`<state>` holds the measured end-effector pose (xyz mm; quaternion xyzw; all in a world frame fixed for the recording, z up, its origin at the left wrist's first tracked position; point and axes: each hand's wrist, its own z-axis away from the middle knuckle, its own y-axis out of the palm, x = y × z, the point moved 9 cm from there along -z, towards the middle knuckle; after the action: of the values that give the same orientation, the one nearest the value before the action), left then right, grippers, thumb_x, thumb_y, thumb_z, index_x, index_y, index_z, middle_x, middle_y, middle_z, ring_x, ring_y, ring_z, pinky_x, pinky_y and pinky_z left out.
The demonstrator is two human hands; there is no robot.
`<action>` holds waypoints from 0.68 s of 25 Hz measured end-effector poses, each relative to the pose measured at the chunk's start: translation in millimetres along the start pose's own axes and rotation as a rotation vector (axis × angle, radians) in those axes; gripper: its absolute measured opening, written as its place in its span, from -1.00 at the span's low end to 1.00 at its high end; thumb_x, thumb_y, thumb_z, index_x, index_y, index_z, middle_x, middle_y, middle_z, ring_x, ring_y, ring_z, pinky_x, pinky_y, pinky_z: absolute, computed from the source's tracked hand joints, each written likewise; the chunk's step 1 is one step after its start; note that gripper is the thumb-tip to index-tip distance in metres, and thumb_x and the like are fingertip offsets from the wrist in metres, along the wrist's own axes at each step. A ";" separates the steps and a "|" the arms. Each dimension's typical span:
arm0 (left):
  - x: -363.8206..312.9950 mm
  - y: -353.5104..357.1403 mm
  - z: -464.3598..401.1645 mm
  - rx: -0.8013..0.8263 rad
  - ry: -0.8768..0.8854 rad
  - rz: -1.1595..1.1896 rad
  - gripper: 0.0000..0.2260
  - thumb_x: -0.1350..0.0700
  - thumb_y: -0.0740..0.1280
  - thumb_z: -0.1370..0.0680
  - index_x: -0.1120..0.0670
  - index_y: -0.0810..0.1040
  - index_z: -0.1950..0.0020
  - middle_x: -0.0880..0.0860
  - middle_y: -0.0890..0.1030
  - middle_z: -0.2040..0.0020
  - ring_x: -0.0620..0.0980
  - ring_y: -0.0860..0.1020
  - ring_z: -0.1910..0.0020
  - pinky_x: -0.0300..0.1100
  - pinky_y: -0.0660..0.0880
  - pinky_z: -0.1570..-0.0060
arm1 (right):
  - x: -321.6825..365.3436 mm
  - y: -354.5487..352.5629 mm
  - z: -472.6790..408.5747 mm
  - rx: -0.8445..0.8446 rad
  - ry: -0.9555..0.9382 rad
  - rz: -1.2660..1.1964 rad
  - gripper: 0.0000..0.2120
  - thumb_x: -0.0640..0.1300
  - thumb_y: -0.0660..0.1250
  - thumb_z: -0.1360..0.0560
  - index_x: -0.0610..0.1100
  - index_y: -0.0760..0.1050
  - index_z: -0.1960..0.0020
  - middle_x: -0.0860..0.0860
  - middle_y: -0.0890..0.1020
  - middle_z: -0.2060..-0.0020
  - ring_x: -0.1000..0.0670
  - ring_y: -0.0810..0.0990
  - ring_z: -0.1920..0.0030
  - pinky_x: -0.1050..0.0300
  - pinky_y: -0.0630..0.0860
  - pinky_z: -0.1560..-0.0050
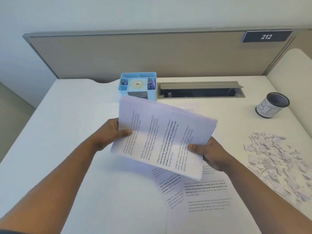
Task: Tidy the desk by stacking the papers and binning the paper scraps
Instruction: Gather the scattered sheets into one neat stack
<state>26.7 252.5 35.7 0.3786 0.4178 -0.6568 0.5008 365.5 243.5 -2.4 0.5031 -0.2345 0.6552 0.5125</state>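
Observation:
A stack of printed papers [162, 137] is lifted above the white desk [76, 119], tilted. My left hand [109, 134] grips its left edge, thumb on top. My right hand [211, 154] grips its right lower edge, thumb on the page. More printed sheets [199, 196] lie flat on the desk beneath and toward me, and another sheet [189, 107] shows behind the stack. A heap of torn paper scraps [276, 164] spreads over the desk at the right. A small black mesh bin [271, 107] with a hand-lettered white label stands at the far right.
A light blue desk organiser [138, 85] with a tape roll and clips stands at the back centre, just behind the lifted stack. A grey cable tray [200, 90] with its lid up lies to its right. A partition panel [143, 56] closes off the back.

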 end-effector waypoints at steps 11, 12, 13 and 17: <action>25.8 128.3 33.5 -0.296 -0.091 0.846 -0.72 0.25 0.23 -0.69 0.02 0.49 -0.38 0.11 0.68 -0.24 0.15 0.67 -0.19 0.22 0.58 -0.19 | -41.8 40.6 -6.2 -0.322 0.034 -0.297 -0.75 -0.34 0.44 -0.51 -0.21 0.62 -0.18 -0.12 0.74 -0.10 -0.18 0.71 -0.14 -0.26 0.61 -0.19; 23.9 128.5 33.9 -0.337 -0.087 0.868 -0.71 0.26 0.22 -0.70 -0.01 0.50 -0.36 0.09 0.69 -0.22 0.13 0.67 -0.19 0.21 0.58 -0.19 | -42.8 47.2 -4.3 -0.319 0.019 -0.294 -0.75 -0.32 0.45 -0.52 -0.20 0.62 -0.19 -0.11 0.74 -0.10 -0.17 0.70 -0.15 -0.24 0.62 -0.19; 23.7 125.5 33.1 -0.359 -0.075 0.876 -0.71 0.26 0.22 -0.70 -0.01 0.51 -0.37 0.08 0.69 -0.22 0.13 0.67 -0.19 0.21 0.58 -0.20 | -42.0 52.6 -2.2 -0.302 0.007 -0.288 -0.75 -0.31 0.45 -0.52 -0.19 0.62 -0.19 -0.10 0.74 -0.11 -0.17 0.70 -0.16 -0.21 0.62 -0.18; 27.7 102.1 28.0 -0.383 -0.049 0.747 -0.68 0.28 0.25 -0.69 -0.02 0.52 -0.39 0.02 0.68 -0.25 0.12 0.65 -0.23 0.20 0.55 -0.24 | -29.0 50.8 1.5 -0.159 -0.019 -0.324 -0.64 -0.22 0.43 -0.50 -0.13 0.55 -0.29 -0.10 0.71 -0.17 -0.14 0.69 -0.17 -0.17 0.62 -0.17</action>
<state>118.1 201.8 3.2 0.3885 0.3540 -0.3494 0.7757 319.0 211.1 -17.4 0.4984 -0.2064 0.5386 0.6473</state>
